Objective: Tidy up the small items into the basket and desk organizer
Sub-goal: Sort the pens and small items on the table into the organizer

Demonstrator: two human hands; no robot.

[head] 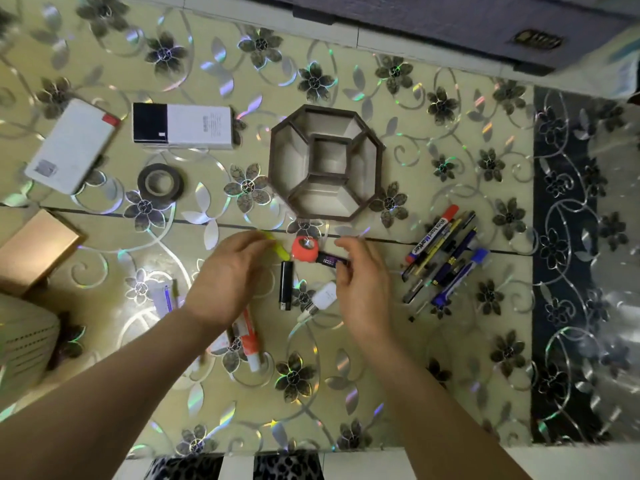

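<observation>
An octagonal brown desk organizer with several compartments stands at the table's middle. Below it lie an orange round item, a dark purple-labelled stick, a yellow highlighter, a black lighter, a white USB adapter and an orange-white tube. My left hand hovers over the highlighter, fingers apart; whether it touches it is unclear. My right hand has its fingers at the dark stick's right end. A pile of pens and markers lies to the right.
At the left are a white power bank, a black-and-white box, a roll of dark tape, a tan box and a white slotted basket at the edge. A small white tube lies near my left wrist.
</observation>
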